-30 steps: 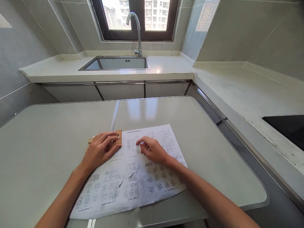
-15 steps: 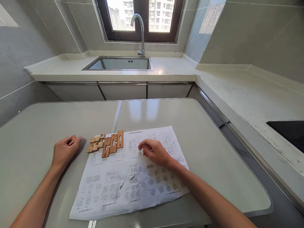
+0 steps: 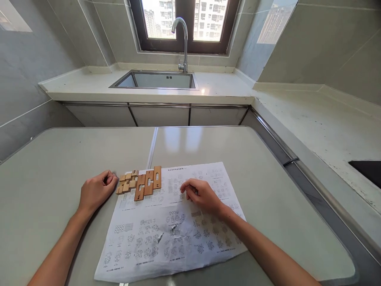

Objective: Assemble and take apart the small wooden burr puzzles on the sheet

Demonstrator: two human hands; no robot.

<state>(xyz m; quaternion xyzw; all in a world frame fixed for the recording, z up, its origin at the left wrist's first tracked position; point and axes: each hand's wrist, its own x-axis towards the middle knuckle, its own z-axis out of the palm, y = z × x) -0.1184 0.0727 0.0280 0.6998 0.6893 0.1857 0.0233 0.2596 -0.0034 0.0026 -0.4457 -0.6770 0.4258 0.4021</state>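
My left hand, curled into a fist, rests on the table just left of the wooden puzzle pieces. Small pale wooden pieces sit closest to it, at or nearly touching the knuckles. Beside them lie several flat brown slotted wooden pieces, some marked with handwritten numbers. All of these are on the upper left corner of a creased sheet of printed paper, covered in small diagrams. Over the sheet's right half, my right hand lies with its fingers loosely curled in; nothing shows in either hand.
The pale table has a seam strip running across it. Behind stands a white counter with a sink and tall faucet under a window. Another counter with a black panel runs along the right.
The view has swung slightly left. My left fist has moved right, closer to the small wooden pieces. My right hand keeps its place over the paper.
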